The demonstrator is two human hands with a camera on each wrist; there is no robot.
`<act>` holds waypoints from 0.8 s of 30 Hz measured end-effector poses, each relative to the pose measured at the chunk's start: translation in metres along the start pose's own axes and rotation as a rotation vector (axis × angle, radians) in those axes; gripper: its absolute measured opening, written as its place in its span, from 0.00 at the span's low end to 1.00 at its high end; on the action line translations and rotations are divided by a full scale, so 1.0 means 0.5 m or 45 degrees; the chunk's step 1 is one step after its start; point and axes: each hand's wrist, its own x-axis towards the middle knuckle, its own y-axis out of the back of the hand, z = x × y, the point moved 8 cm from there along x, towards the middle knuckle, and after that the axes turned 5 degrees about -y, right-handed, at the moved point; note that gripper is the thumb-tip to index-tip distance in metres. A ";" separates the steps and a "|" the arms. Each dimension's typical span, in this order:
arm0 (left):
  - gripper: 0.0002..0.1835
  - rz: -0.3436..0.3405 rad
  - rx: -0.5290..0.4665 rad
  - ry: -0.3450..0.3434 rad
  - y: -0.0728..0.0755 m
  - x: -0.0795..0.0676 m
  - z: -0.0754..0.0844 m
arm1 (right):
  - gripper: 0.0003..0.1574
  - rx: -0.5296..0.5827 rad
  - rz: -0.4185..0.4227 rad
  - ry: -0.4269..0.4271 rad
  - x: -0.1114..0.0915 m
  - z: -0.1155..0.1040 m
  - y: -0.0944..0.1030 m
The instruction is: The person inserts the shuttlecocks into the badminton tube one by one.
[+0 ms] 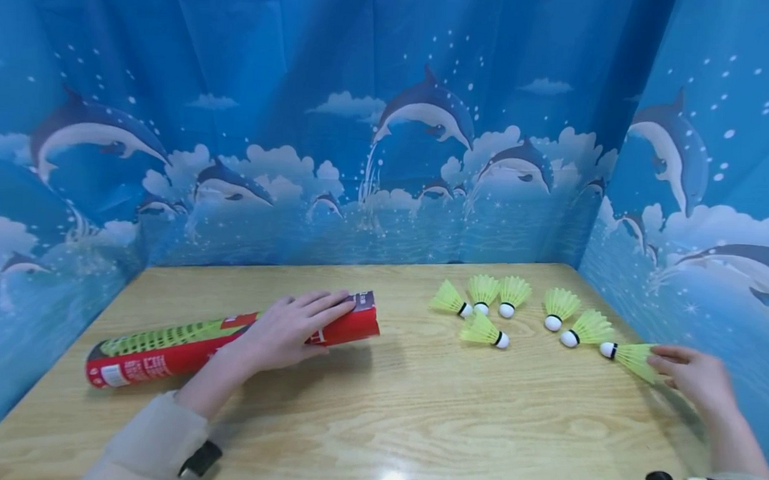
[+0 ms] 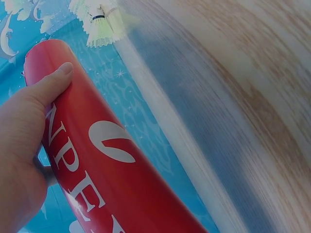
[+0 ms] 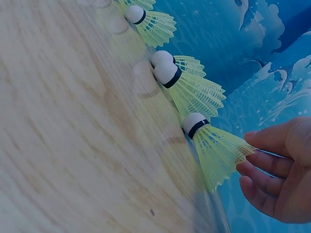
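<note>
My left hand (image 1: 287, 329) grips a red shuttlecock tube (image 1: 150, 348) near its right end, fingers over the top. The tube lies slantwise at the left, its right end farther back, with a shadow beneath that end. In the left wrist view, the thumb (image 2: 56, 82) presses along the tube's red side, beside white lettering. At the table's right edge, my right hand (image 1: 697, 379) pinches the skirt rim of a yellow shuttlecock (image 3: 216, 153) between thumb and fingers. That shuttlecock's white cork (image 1: 607, 349) points left, towards the others.
Two more yellow shuttlecocks, one upright-skirted (image 1: 560, 305) and one tilted (image 1: 590, 328), lie just left of the pinched one. Several others, including a front one (image 1: 483, 332), are grouped farther left on the wooden table (image 1: 415, 413). Blue dolphin-print curtains (image 1: 301, 72) hang behind and at the sides.
</note>
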 end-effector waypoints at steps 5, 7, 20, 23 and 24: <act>0.52 0.002 -0.006 0.001 -0.002 -0.002 0.001 | 0.38 -0.005 0.027 -0.005 0.001 0.000 -0.006; 0.52 0.002 -0.009 0.003 -0.002 -0.003 0.000 | 0.35 -0.004 0.062 0.004 -0.001 -0.001 -0.005; 0.52 0.010 -0.013 0.003 0.003 -0.002 0.001 | 0.27 -0.002 0.262 0.028 -0.040 -0.049 0.024; 0.52 0.014 -0.014 0.002 0.003 -0.001 0.000 | 0.27 0.013 0.275 0.017 -0.048 -0.065 0.026; 0.52 0.016 -0.015 0.003 0.003 0.000 -0.001 | 0.28 0.011 0.277 0.020 -0.050 -0.071 0.026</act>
